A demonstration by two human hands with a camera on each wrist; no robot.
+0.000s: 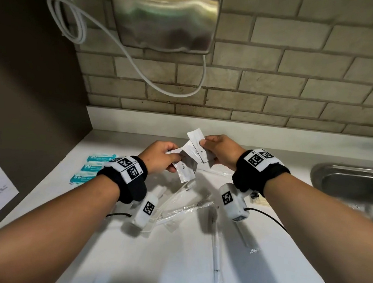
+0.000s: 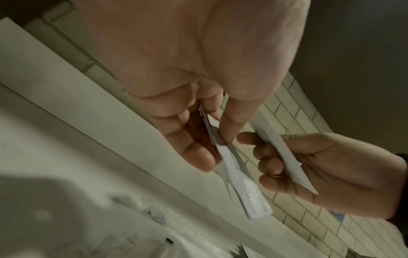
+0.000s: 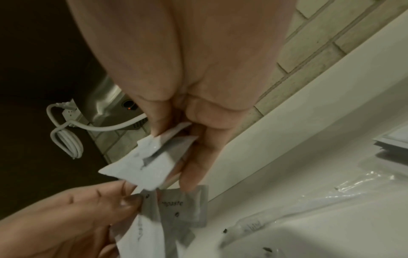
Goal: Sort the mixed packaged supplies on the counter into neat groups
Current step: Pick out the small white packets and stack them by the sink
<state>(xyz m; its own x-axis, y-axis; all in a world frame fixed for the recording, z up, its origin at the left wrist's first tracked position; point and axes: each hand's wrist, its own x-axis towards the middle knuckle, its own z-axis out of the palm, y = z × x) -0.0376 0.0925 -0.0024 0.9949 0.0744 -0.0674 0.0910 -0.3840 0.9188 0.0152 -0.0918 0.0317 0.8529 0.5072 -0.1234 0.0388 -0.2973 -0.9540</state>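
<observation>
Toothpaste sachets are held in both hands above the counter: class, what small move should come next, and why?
Probably pass the right hand's white sachets onto the left hand's sachets, making one stack. Both hands pinch like packets, while the blue packets already lie grouped on the counter.

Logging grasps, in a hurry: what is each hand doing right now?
Left hand: pinching white toothpaste sachets.
Right hand: holding more white sachets of the same look.
</observation>
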